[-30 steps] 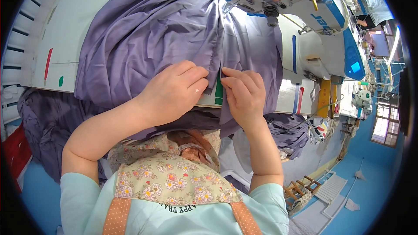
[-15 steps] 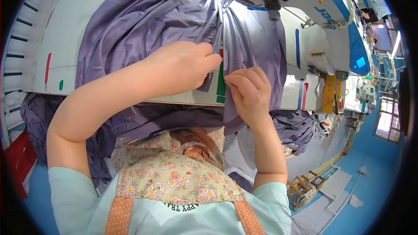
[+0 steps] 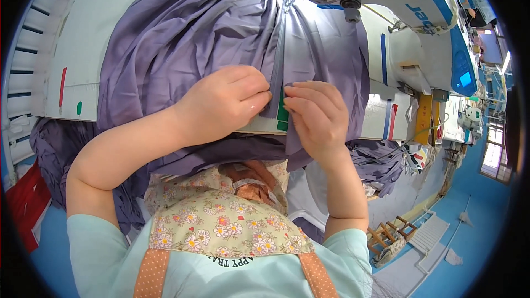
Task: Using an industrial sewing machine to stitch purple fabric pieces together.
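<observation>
A large purple fabric [image 3: 171, 49] lies in folds over the table and runs up under the needle area of a white and blue sewing machine [image 3: 381, 0]. My left hand [image 3: 226, 99] is closed, its thumb and fingers pinching the fabric edge left of the gap. Across from it, my right hand [image 3: 319, 113] pinches the right-hand edge, fingertips together. Between the hands a narrow purple strip [image 3: 280, 49] runs straight toward the needle; whether it is a folded edge or a separate piece I cannot tell. Fingers partly hide the gripped cloth.
Green tape [image 3: 282, 117] marks the white table [image 3: 77, 85] near its front edge. More purple fabric [image 3: 375, 165] hangs below on the right. A yellow box-like piece [image 3: 424, 118] stands by the machine's right side. A wooden rack [image 3: 389, 234] is on the floor.
My left hand has come nearer to me and lower on the fabric edge. The purple strip now lies straight between the hands, where a gap showed the table. My right hand stays nearly in place.
</observation>
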The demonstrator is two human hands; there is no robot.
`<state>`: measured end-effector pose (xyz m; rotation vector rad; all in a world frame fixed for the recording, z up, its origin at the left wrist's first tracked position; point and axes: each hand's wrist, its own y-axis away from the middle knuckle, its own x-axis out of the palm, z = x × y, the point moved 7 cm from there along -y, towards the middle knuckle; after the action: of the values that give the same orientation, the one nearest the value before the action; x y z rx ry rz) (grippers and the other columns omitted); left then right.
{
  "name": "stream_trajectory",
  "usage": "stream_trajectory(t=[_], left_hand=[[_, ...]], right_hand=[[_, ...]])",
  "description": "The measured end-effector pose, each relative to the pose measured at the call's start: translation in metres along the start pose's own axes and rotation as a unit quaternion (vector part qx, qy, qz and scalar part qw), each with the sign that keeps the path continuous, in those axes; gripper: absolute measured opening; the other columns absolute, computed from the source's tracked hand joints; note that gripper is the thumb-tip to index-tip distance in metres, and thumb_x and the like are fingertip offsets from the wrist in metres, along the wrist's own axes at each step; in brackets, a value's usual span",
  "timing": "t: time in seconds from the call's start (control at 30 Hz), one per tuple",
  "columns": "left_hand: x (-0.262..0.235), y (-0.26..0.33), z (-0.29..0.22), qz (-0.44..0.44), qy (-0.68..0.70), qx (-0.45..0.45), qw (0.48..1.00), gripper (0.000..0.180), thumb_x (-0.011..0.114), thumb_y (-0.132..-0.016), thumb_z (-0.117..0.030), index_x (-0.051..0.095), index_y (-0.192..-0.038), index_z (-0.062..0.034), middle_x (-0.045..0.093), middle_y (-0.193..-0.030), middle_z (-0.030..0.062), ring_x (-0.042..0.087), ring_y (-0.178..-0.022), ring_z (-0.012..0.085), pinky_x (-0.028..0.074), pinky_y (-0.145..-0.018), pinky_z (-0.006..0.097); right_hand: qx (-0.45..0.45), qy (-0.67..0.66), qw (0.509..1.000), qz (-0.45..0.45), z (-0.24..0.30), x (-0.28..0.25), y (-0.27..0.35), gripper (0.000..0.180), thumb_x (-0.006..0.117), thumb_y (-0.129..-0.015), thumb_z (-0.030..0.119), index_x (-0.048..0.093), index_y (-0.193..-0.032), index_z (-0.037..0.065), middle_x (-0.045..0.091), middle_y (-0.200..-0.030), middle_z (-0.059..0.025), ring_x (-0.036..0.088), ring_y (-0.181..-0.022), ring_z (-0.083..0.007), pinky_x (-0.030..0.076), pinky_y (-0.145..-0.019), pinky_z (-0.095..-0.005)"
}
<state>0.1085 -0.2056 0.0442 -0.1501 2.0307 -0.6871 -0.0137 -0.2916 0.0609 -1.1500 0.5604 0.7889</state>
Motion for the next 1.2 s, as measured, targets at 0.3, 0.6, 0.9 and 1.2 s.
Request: stream_trajectory(t=[0.3,0.6,0.9,1.2], left_hand=[[-0.004,-0.002,-0.007,0.020,0.018,-0.010,1.000,0.034,0.075,-0.066,-0.005,0.069,-0.099,0.0010,0.064,-0.105,0.0104,0.065,-0.100,0.0294,0.056,-0.087,0.039],[0.000,-0.002,-0.006,0.021,-0.031,0.022,0.999,0.019,0.072,-0.070,-0.007,0.068,-0.087,-0.0006,0.066,-0.095,0.0088,0.068,-0.090,0.0263,0.057,-0.074,0.037],[0.000,-0.007,0.008,-0.029,0.043,-0.059,0.997,0.019,0.074,-0.068,-0.002,0.064,-0.085,-0.0046,0.064,-0.089,0.0069,0.065,-0.081,0.0275,0.054,-0.068,0.037],[-0.001,-0.012,0.017,0.055,-0.022,-0.029,0.998,0.045,0.075,-0.065,-0.006,0.065,-0.108,-0.0045,0.060,-0.109,0.0070,0.061,-0.101,0.0271,0.052,-0.084,0.039]], right_hand=[[0.011,-0.010,1.000,0.011,0.004,0.012,0.003,0.021,0.071,-0.066,0.002,0.066,-0.086,0.005,0.068,-0.094,-0.0067,0.067,-0.091,-0.0259,0.054,-0.075,-0.0371],[0.002,0.005,1.000,0.025,0.010,0.014,0.002,0.027,0.071,-0.064,0.004,0.068,-0.091,0.003,0.067,-0.098,-0.0075,0.066,-0.092,-0.0266,0.054,-0.075,-0.0370],[0.064,0.019,0.997,0.027,0.010,0.018,0.003,0.028,0.071,-0.065,0.005,0.067,-0.093,0.002,0.065,-0.098,-0.0067,0.063,-0.091,-0.0251,0.050,-0.077,-0.0392],[-0.015,0.036,0.998,0.040,0.012,0.021,-0.002,0.023,0.063,-0.070,0.008,0.065,-0.092,0.000,0.064,-0.097,-0.0097,0.063,-0.093,-0.0272,0.055,-0.086,-0.0420]])
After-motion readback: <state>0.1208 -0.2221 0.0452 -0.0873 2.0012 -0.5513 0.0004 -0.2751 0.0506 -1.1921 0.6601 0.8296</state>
